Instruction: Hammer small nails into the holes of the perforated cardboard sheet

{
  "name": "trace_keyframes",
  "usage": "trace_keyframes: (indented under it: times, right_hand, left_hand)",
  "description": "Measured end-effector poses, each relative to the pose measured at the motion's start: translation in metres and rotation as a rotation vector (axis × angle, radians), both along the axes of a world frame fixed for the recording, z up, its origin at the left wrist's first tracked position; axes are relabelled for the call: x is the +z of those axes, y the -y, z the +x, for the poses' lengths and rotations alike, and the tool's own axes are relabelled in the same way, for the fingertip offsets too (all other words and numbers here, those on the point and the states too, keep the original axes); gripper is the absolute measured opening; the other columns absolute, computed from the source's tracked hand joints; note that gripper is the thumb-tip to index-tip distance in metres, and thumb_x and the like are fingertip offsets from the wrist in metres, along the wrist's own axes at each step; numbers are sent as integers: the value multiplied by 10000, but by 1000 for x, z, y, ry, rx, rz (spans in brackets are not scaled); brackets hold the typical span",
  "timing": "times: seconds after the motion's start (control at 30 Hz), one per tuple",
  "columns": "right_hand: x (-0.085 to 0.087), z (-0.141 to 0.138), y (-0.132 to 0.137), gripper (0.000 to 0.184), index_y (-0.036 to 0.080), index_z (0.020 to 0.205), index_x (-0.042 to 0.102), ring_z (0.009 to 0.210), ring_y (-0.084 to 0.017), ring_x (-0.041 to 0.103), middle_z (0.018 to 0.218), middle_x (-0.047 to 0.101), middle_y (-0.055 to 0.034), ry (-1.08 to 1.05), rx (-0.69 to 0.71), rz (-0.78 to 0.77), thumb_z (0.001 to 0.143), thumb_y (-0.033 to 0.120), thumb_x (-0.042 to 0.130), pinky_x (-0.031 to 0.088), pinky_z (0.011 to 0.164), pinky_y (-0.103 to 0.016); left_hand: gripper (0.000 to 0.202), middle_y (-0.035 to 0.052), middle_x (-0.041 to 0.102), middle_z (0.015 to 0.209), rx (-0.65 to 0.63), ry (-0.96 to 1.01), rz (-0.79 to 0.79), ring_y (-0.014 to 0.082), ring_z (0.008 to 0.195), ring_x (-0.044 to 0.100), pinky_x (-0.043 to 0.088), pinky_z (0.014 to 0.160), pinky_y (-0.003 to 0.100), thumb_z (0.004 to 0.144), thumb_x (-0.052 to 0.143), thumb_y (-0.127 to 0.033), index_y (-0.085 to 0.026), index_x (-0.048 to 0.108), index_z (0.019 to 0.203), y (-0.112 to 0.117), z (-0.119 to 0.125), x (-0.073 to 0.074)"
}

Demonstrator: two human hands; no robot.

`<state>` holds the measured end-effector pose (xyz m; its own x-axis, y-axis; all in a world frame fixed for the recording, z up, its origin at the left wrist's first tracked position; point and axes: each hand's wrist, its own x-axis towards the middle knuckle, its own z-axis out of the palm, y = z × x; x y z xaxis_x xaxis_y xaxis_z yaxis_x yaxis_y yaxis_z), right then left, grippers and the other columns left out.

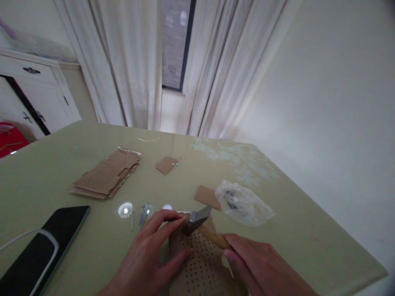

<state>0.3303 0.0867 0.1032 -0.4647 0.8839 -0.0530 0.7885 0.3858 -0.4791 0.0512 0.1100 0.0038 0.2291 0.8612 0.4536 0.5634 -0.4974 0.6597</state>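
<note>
My right hand [256, 263] is closed round the wooden handle of a hammer [197, 220], whose grey metal head hovers over a brown perforated cardboard sheet [200, 267] at the near edge of the table. My left hand [148, 255] pinches at the top edge of that sheet, fingertips right by the hammer head; whether a nail is between them I cannot make out. Several loose nails [142, 213] lie just beyond my left hand.
A stack of perforated cardboard [106, 174] lies at mid-left on the green table [46, 172]. Two small cardboard pieces [166, 165] [206, 195], a clear plastic bag [243, 203], a round shiny cap [125, 209] and a dark tablet with a phone [46, 242] surround it.
</note>
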Motion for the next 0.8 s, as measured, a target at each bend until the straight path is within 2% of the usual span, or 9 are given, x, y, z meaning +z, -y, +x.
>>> trace_keyframes:
  times: [0.1, 0.2, 0.33, 0.4, 0.5, 0.57, 0.63, 0.7, 0.8]
  right_hand:
    - [-8, -3, -6, 301, 241, 1041, 687, 811, -252, 796, 931, 820, -69, 36, 27, -26, 1139, 348, 425, 553, 725, -314]
    - [-11, -4, -9, 293, 239, 1094, 681, 834, -251, 787, 944, 817, -74, 5, 10, 2, 1146, 362, 420, 538, 735, -312]
    - [-8, -1, -9, 334, 247, 1044, 696, 821, -247, 767, 921, 801, -70, -35, 16, -29, 1146, 405, 420, 530, 739, -322]
    - [-6, 1, -14, 369, 246, 1002, 697, 834, -243, 743, 905, 776, -68, -100, -33, -51, 1142, 463, 433, 528, 749, -330]
    - [-10, 3, -33, 424, 226, 943, 683, 682, -174, 635, 785, 661, -26, -349, -192, -134, 1121, 553, 481, 480, 588, -265]
    - [-20, 3, -52, 455, 211, 1000, 696, 491, -100, 449, 686, 529, 40, -643, -290, -265, 1094, 619, 517, 356, 421, -204]
    - [-35, 2, -72, 474, 201, 1117, 714, 428, -65, 353, 669, 486, 73, -928, -333, -391, 1017, 658, 642, 315, 358, -171]
    - [-50, 0, -89, 498, 191, 1127, 731, 414, -44, 330, 665, 484, 83, -1134, -355, -473, 931, 647, 771, 316, 338, -145]
    - [-68, 1, -101, 503, 181, 1027, 751, 386, -28, 311, 639, 489, 90, -1284, -354, -542, 841, 633, 872, 327, 306, -130]
  left_hand:
    - [566, 58, 660, 1412, 34, 40, -26, 275, 1256, 709, 616, 1083, 403, 870, 829, -303, -345, 665, 1410, 1, 2, 0]
    - [601, 64, 633, 1438, 50, 57, -54, 279, 1277, 695, 608, 1095, 398, 850, 832, -288, -334, 654, 1422, 1, 2, 0]
    - [615, 71, 626, 1459, 46, 55, -54, 288, 1289, 683, 599, 1105, 408, 839, 832, -283, -329, 654, 1425, 2, 1, -3]
    - [626, 68, 627, 1468, 53, 55, -32, 289, 1288, 678, 602, 1094, 408, 838, 829, -279, -344, 651, 1434, 3, 1, -2]
    - [614, 51, 630, 1484, 67, 41, -1, 299, 1332, 634, 596, 1075, 420, 857, 820, -329, -388, 647, 1443, 0, -4, 5]
    - [463, 58, 683, 1398, 137, 48, -35, 291, 1245, 663, 611, 981, 399, 915, 762, -425, -361, 688, 1368, -7, -16, 11]
    - [340, 62, 757, 1140, 271, 20, -131, 257, 964, 715, 593, 772, 343, 978, 649, -533, -294, 724, 1208, -18, -35, 13]
    - [365, 40, 748, 885, 429, -117, -287, 239, 732, 684, 507, 637, 326, 993, 556, -581, -256, 710, 1055, -29, -60, 11]
    - [350, 60, 764, 832, 478, -412, -524, 285, 786, 731, 460, 685, 355, 962, 514, -543, -255, 687, 866, -40, -92, 4]
